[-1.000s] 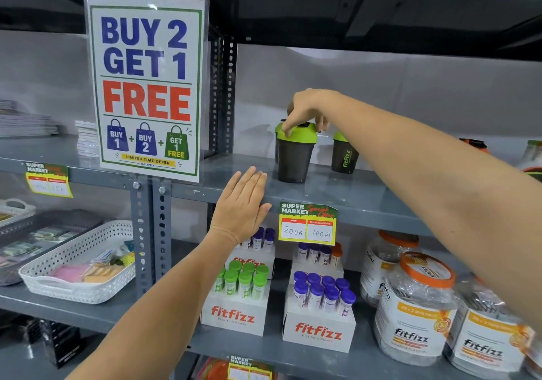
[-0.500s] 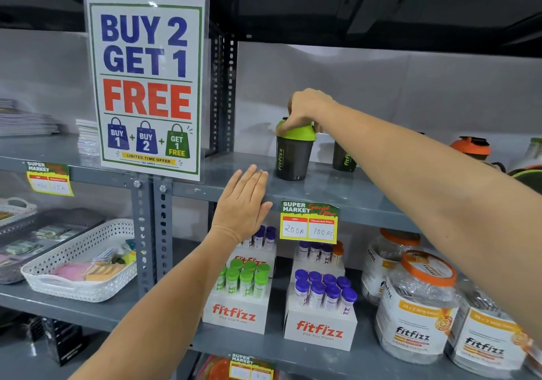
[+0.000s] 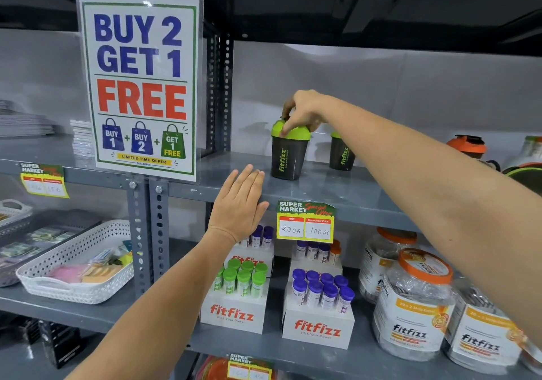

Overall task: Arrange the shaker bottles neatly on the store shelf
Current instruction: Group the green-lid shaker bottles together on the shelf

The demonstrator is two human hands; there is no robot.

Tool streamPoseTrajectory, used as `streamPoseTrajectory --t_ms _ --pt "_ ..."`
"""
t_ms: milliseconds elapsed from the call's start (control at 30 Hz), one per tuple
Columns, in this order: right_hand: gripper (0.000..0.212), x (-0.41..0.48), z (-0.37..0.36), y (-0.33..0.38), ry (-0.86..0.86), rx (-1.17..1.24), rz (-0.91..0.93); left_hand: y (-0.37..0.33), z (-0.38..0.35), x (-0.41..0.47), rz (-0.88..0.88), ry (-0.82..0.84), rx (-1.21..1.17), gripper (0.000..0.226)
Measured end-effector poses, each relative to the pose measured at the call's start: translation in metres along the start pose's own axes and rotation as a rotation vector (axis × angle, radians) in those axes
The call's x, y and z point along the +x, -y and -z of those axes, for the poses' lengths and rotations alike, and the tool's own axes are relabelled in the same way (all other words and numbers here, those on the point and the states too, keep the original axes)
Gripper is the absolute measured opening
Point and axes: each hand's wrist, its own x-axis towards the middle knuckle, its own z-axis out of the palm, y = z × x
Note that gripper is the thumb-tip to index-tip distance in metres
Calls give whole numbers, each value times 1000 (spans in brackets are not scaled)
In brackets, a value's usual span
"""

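Observation:
A dark shaker bottle point(image 3: 287, 159) with a green lid stands upright on the grey shelf point(image 3: 337, 195), its "fitfizz" lettering facing front. My right hand point(image 3: 303, 114) grips its lid from above. A second green-lidded shaker bottle point(image 3: 340, 153) stands just behind and to the right, partly hidden by my right forearm. An orange-lidded shaker point(image 3: 467, 146) sits further right. My left hand point(image 3: 239, 203) lies flat, fingers extended, against the shelf's front edge, holding nothing.
A "BUY 2 GET 1 FREE" sign point(image 3: 140, 83) hangs on the upright at left. A price tag point(image 3: 305, 222) is clipped to the shelf edge. Below stand fitfizz tube boxes point(image 3: 318, 309), large jars point(image 3: 413, 309) and a white basket point(image 3: 76, 271).
The front shaker has been turned under my right hand, so its lettering now faces front. My left hand has stayed against the shelf edge.

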Motion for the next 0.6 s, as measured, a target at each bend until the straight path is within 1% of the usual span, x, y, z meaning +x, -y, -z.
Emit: streamPoseTrajectory --t_ms 200,367,467,600 --pt "60 0 -6 -5 -34 0 28 0 1 0 7 0 -8 63" --pt "72 -10 -14 -23 -159 -10 99 -2 5 0 10 35 -20 64" --pt "73 -20 -14 -45 -226 -10 62 -4 12 2 22 64 -40 66" --pt "67 -39 -12 -76 -328 -125 1 -28 23 18 -36 3 -83 62"
